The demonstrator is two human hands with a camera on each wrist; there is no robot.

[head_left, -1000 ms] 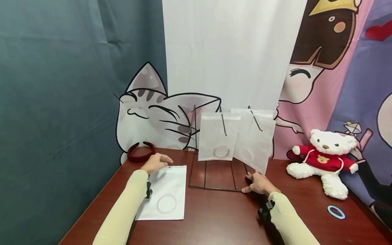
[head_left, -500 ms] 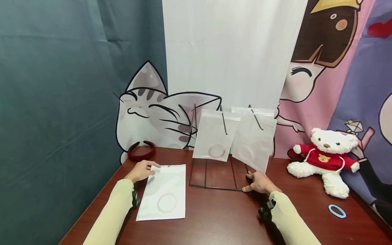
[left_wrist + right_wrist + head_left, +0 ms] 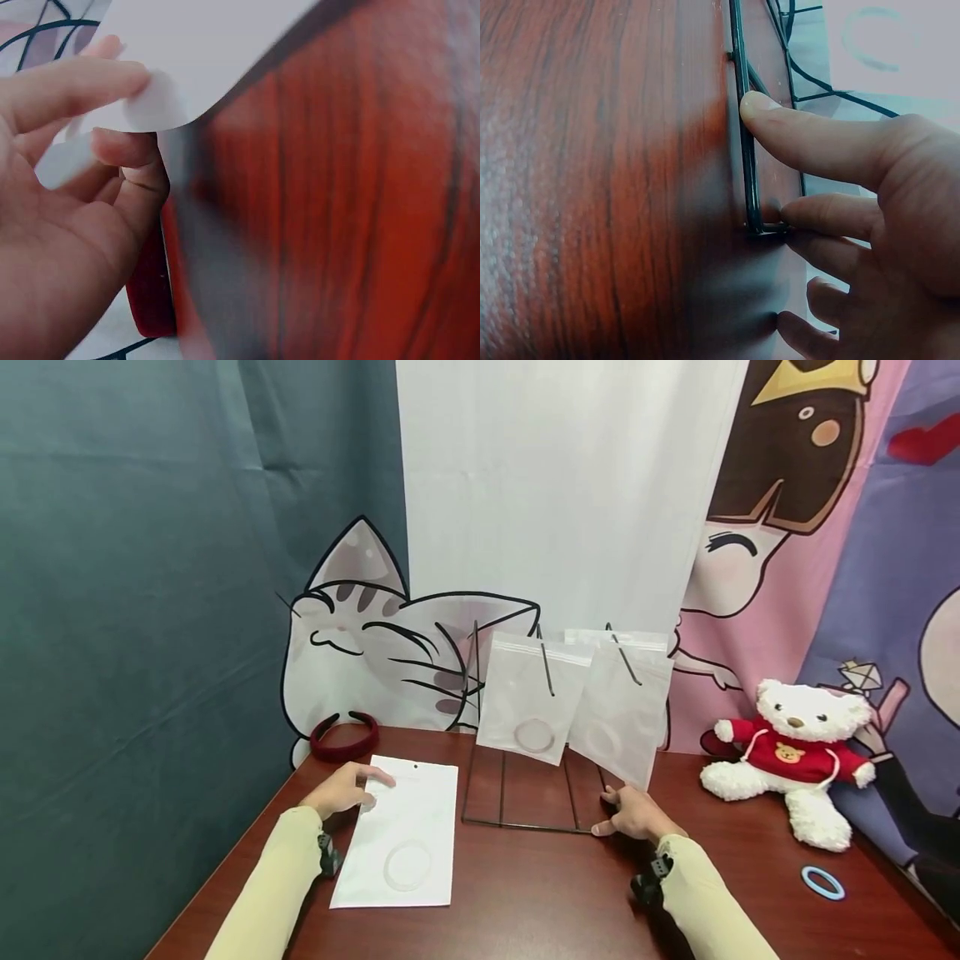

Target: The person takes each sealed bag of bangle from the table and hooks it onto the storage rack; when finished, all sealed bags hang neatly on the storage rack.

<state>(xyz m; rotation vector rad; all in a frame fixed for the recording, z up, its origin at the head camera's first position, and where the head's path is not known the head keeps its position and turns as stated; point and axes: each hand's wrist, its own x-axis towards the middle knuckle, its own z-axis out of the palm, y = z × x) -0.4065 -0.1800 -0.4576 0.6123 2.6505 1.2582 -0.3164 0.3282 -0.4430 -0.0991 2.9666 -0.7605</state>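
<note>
My left hand pinches the top left corner of a white zip bag lying at the table's left. In the left wrist view the index finger lies over the bag's corner and the thumb is below it. A ring shows through the bag's lower part, and a small hole sits at its top edge. My right hand holds the front right corner of a black wire rack, thumb on the front rod and index finger at the side rod. Two similar bags, the left one and the right one, hang from its hooks.
A dark red headband lies at the back left of the brown table. At the right sit a white teddy bear in a red hoodie and a light blue ring. Printed curtains hang behind.
My left hand has moved left from above the bag and taken hold of its corner. The left hanging bag has swung a little to a tilt. My right hand stays at the rack.
</note>
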